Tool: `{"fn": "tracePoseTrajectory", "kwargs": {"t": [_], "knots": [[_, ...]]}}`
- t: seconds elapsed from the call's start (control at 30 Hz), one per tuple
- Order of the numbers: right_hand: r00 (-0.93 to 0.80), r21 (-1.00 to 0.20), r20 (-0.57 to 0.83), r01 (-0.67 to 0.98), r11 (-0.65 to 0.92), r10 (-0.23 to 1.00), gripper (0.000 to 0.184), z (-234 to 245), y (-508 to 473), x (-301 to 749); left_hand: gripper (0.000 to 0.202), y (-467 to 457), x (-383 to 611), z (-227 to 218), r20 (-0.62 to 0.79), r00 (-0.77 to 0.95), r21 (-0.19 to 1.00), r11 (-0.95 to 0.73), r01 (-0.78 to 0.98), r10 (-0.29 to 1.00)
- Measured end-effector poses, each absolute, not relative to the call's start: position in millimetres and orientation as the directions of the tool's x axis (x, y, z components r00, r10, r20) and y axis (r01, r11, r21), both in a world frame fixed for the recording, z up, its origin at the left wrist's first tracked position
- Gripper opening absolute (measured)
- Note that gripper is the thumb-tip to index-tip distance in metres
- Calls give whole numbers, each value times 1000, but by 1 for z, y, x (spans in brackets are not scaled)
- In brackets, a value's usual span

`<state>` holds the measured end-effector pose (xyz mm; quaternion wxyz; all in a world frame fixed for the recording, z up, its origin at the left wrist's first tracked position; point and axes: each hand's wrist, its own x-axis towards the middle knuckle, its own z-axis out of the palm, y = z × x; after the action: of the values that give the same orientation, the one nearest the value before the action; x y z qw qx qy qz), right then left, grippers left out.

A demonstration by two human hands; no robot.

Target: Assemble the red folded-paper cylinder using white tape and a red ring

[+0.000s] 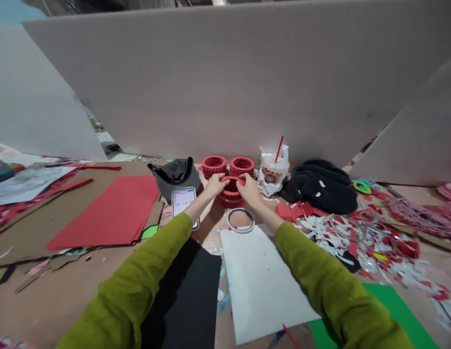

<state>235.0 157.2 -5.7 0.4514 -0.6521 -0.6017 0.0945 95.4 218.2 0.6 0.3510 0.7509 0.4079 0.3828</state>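
Note:
Both my hands reach out to the middle of the floor-like surface. My left hand (pixel 215 184) pinches the left side of a red ring (pixel 232 179), and my right hand (pixel 250 189) pinches its right side. The ring is right over a short stack of red rings with jagged edges (pixel 231 199); whether it touches the stack I cannot tell. Just behind stand two taller red stacks, one on the left (pixel 213 167) and one on the right (pixel 242 166). Nearer me lies a roll of whitish tape (pixel 241 220), flat beside the white sheet (pixel 269 286).
Left are a dark cap (pixel 176 175), a phone (pixel 184 198) and red paper sheets (pixel 109 211) on cardboard. Right are a bagged drink cup (pixel 272 174), black cloth (pixel 319 186) and paper scraps (pixel 356 232). Black paper (pixel 189 295) and green paper (pixel 396 310) lie near; a pale board (pixel 228 82) stands behind.

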Motion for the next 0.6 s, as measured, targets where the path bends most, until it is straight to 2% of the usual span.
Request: {"fn": "tracePoseTrajectory", "kwargs": {"t": [0.13,0.37,0.5,0.6], "knots": [[210,-707,424,685,177,881,32,-4,168,237,16,219,102,-4,317,350,849,-428,309,882],[203,-711,419,679,181,885,29,-5,174,237,15,220,106,-10,343,400,820,-478,313,850],[242,-714,417,684,151,876,31,-7,170,235,30,224,106,-15,302,430,798,-472,373,851],[243,-716,418,681,153,875,30,-5,169,235,32,225,104,-14,294,441,779,-481,404,848]]}}
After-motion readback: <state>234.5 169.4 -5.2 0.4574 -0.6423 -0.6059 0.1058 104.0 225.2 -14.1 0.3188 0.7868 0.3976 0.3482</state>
